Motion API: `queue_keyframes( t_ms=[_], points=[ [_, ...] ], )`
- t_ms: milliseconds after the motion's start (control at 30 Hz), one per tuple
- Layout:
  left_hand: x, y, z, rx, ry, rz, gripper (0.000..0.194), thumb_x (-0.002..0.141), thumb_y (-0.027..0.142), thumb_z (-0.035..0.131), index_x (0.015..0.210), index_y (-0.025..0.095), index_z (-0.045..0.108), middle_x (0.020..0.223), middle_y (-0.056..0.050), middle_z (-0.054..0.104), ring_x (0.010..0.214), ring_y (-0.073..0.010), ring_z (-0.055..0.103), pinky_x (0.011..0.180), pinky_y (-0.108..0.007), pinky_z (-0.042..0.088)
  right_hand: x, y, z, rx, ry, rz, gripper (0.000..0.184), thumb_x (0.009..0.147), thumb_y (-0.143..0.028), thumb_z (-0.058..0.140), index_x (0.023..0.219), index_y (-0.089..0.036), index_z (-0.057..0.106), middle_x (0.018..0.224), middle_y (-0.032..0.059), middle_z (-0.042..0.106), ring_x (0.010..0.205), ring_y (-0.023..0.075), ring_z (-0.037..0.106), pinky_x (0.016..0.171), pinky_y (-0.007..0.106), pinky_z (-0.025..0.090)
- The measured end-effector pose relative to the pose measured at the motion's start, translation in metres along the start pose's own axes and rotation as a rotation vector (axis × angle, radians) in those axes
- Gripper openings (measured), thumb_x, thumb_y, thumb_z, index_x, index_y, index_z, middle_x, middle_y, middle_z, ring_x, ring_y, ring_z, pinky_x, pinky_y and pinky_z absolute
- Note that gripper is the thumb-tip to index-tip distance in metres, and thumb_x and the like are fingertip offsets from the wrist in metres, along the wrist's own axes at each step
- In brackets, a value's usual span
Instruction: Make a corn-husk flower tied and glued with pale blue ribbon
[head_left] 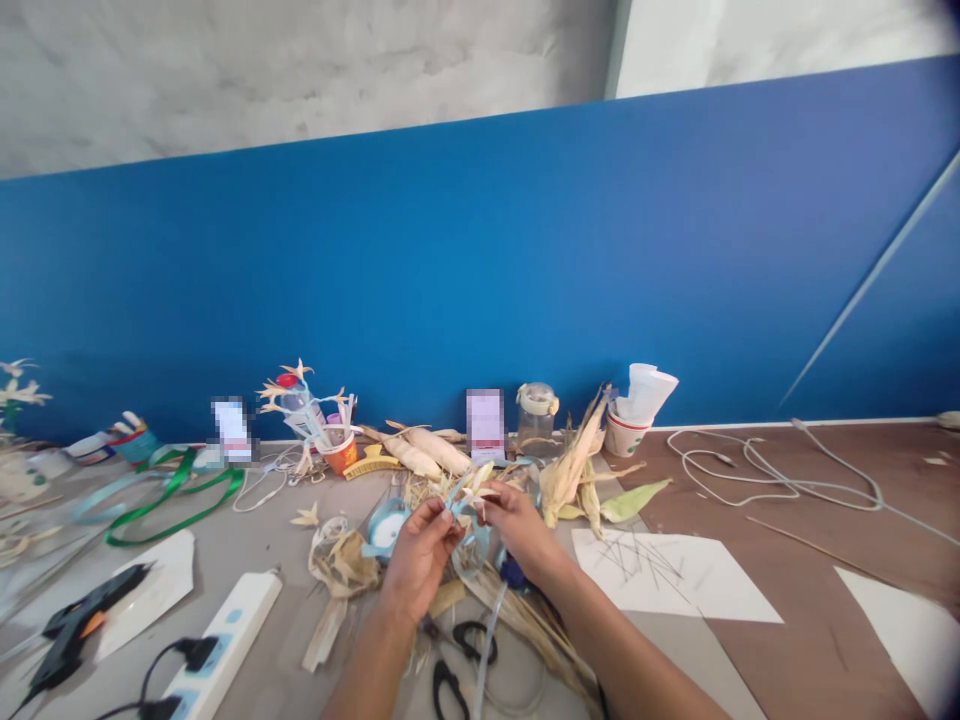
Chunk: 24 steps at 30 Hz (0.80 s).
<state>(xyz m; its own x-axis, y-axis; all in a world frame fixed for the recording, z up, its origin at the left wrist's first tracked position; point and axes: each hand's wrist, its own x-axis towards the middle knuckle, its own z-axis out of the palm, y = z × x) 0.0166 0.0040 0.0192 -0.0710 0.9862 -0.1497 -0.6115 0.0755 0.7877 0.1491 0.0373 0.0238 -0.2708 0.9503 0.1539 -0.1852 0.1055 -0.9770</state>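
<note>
A small pale corn-husk flower [475, 493] is held up between my two hands at the middle of the table. My left hand [421, 548] is closed, thumb against fingers, on a light blue ribbon [455, 494] at the flower's left side. From the right, my right hand [521, 522] pinches the flower near its petals. A roll of light blue ribbon [388, 528] lies just left of my left hand. Below my hands are black-handled scissors [474, 640] and dry husk strips [536, 620]. My fingers partly hide the flower's base.
A hot glue gun [94, 620] and a white power strip [225, 640] lie at the left. Corn husks [574, 465], a glass jar [537, 415] and a phone [485, 425] stand behind. Thin wires lie on white paper [675, 575] at the right, near a white cable [765, 480].
</note>
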Motion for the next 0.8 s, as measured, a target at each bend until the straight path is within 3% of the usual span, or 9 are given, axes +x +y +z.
queue_keyframes(
  t_ms=[167, 267, 467, 800],
  points=[
    [-0.002, -0.001, 0.003, 0.038, -0.055, 0.0, 0.021, 0.058, 0.018, 0.079, 0.072, 0.015, 0.063, 0.07, 0.0, 0.064, 0.06, -0.009, 0.056, 0.061, -0.022, 0.045, -0.002, -0.002, 0.001, 0.133, 0.032, 0.076, 0.01, 0.059, -0.02, 0.052, 0.063, -0.018, 0.062, 0.054, -0.0028, 0.051, 0.051, 0.0115, 0.04, 0.053, 0.023, 0.032],
    [-0.002, -0.002, 0.003, 0.055, -0.062, 0.007, 0.02, 0.058, 0.018, 0.078, 0.071, 0.015, 0.063, 0.079, -0.003, 0.067, 0.063, -0.01, 0.057, 0.062, -0.022, 0.045, -0.003, 0.0, 0.002, 0.073, 0.017, 0.082, 0.015, 0.058, -0.017, 0.052, 0.065, -0.02, 0.065, 0.056, -0.0019, 0.055, 0.055, 0.0133, 0.044, 0.054, 0.024, 0.035],
    [-0.002, -0.004, 0.003, 0.116, -0.004, 0.053, 0.024, 0.054, 0.021, 0.08, 0.069, 0.015, 0.062, 0.065, 0.001, 0.062, 0.057, -0.0087, 0.053, 0.059, -0.021, 0.043, -0.003, 0.003, 0.0, -0.062, 0.043, 0.024, 0.022, 0.06, -0.014, 0.048, 0.067, -0.02, 0.067, 0.061, 0.0002, 0.062, 0.063, 0.0166, 0.053, 0.062, 0.026, 0.04],
    [0.0, -0.008, 0.002, 0.076, -0.019, 0.115, 0.027, 0.058, 0.019, 0.078, 0.076, 0.018, 0.058, 0.067, 0.005, 0.059, 0.059, -0.0076, 0.053, 0.06, -0.021, 0.043, -0.001, 0.011, 0.0, -0.136, -0.008, -0.041, 0.027, 0.068, -0.017, 0.045, 0.078, -0.018, 0.07, 0.084, 0.0037, 0.068, 0.084, 0.0205, 0.059, 0.077, 0.031, 0.044]
  ],
)
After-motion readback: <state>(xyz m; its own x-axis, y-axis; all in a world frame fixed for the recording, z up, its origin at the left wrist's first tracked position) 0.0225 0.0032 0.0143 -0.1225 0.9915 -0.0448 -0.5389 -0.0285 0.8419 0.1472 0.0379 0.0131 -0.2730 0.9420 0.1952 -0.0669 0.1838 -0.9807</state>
